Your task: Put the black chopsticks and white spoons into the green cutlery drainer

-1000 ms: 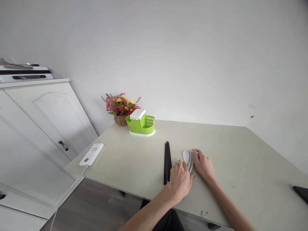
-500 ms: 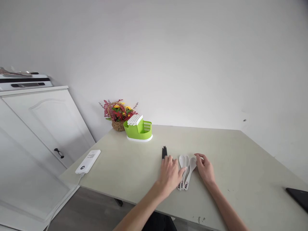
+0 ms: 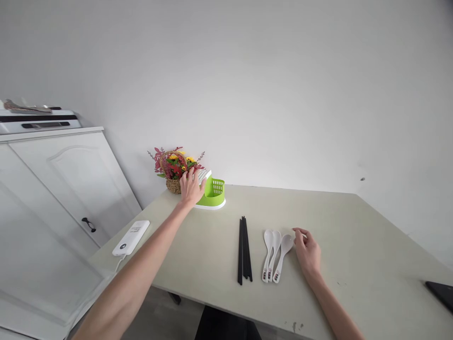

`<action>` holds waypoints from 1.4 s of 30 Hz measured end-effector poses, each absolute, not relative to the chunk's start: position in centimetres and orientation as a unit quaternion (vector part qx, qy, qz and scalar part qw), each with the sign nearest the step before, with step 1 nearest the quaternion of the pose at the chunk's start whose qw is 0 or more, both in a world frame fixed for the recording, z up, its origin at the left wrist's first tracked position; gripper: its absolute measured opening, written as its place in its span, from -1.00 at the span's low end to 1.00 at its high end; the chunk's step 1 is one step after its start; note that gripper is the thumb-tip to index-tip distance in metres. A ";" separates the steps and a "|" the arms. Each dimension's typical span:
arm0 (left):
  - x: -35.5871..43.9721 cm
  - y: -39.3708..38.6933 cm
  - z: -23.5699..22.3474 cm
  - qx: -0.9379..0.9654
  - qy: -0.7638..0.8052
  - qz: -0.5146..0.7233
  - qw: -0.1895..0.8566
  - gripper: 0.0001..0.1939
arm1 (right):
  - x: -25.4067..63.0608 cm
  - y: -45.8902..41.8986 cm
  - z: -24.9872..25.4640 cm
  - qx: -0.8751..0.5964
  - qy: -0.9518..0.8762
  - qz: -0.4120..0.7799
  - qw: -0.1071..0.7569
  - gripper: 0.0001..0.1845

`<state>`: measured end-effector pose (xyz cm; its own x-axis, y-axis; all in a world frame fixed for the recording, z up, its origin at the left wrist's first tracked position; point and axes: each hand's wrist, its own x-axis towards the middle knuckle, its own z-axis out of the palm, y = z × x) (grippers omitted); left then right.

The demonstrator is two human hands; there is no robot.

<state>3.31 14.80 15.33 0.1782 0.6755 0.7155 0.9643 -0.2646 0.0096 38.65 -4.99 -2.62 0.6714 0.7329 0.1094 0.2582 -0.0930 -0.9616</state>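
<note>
My left hand (image 3: 191,189) is at the left end of a green utensil caddy (image 3: 215,199) with a white slotted top and white base. Its fingers are spread over the caddy's near side and hide part of it; whether they touch it is unclear. On the table lie several black chopsticks (image 3: 245,250) in a loose bundle, pointing away from me. To their right, three white spoons (image 3: 286,243) lie side by side, bowls at the far end. My right hand (image 3: 307,250) rests on the table beside the rightmost spoon, loosely bent and holding nothing.
Behind the caddy stands a wicker basket of flowers (image 3: 173,185) against the wall. A white power bank (image 3: 131,237) with a cable lies at the table's left edge. A dark flat object (image 3: 440,295) sits at the far right. White cabinets (image 3: 81,189) stand to the left.
My left hand has moved from over the chopsticks to the caddy, up and to the left. The chopsticks are uncovered. My right hand stays beside the spoons.
</note>
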 end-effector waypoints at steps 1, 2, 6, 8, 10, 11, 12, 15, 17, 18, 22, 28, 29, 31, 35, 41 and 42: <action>2.8 15.2 15.3 -0.739 -0.559 -0.302 0.225 -0.43 | 38.7 -5.0 -2.7 -0.710 -0.350 0.206 0.576 -0.50; 2.3 15.5 15.2 -0.747 -0.557 -0.293 0.216 -0.42 | 38.7 -5.0 -2.7 -0.710 -0.351 0.205 0.576 -0.49; 2.0 15.8 14.2 -0.774 -0.555 -0.254 0.170 -0.44 | 38.8 -5.0 -2.9 -0.713 -0.349 0.199 0.575 -0.48; 2.3 15.9 13.7 -0.776 -0.560 -0.246 0.157 -0.44 | 38.8 -5.0 -2.9 -0.713 -0.349 0.197 0.575 -0.47; 2.9 15.9 13.5 -0.774 -0.562 -0.252 0.147 -0.43 | 38.8 -5.0 -3.0 -0.712 -0.350 0.195 0.576 -0.46; 3.2 15.9 13.5 -0.775 -0.561 -0.255 0.140 -0.43 | 38.8 -5.0 -3.0 -0.712 -0.349 0.195 0.577 -0.46; 3.7 15.8 13.5 -0.777 -0.560 -0.257 0.131 -0.43 | 38.8 -4.9 -3.1 -0.712 -0.349 0.195 0.577 -0.45; 5.5 15.5 13.7 -0.782 -0.563 -0.247 0.101 -0.40 | 38.8 -4.9 -3.1 -0.712 -0.348 0.196 0.578 -0.44; 7.2 15.0 13.9 -0.793 -0.558 -0.233 0.080 -0.38 | 38.8 -4.8 -3.1 -0.711 -0.349 0.200 0.577 -0.44; 8.2 14.6 14.0 -0.801 -0.549 -0.227 0.070 -0.37 | 38.8 -4.8 -3.1 -0.710 -0.350 0.201 0.577 -0.45; 12.6 12.9 14.3 -0.842 -0.499 -0.201 0.047 -0.34 | 38.7 -4.8 -3.1 -0.707 -0.355 0.207 0.576 -0.46; 19.5 11.0 14.1 -0.873 -0.444 -0.196 0.051 -0.39 | 38.9 -4.6 -3.0 -0.709 -0.357 0.199 0.575 -0.46; 20.4 10.7 14.0 -0.878 -0.433 -0.200 0.041 -0.39 | 38.9 -4.5 -3.0 -0.710 -0.358 0.197 0.574 -0.46; 21.8 10.1 13.8 -0.887 -0.413 -0.205 0.021 -0.39 | 38.9 -4.5 -3.0 -0.710 -0.360 0.194 0.573 -0.44; 23.0 8.9 13.7 -0.901 -0.384 -0.202 0.007 -0.39 | 38.9 -4.4 -3.0 -0.707 -0.365 0.192 0.574 -0.41; 23.3 7.9 14.3 -0.915 -0.361 -0.181 -0.004 -0.41 | 38.9 -4.4 -3.1 -0.705 -0.369 0.198 0.573 -0.43; 23.3 7.8 14.4 -0.918 -0.355 -0.175 -0.002 -0.41 | 38.9 -4.4 -3.1 -0.706 -0.369 0.198 0.571 -0.44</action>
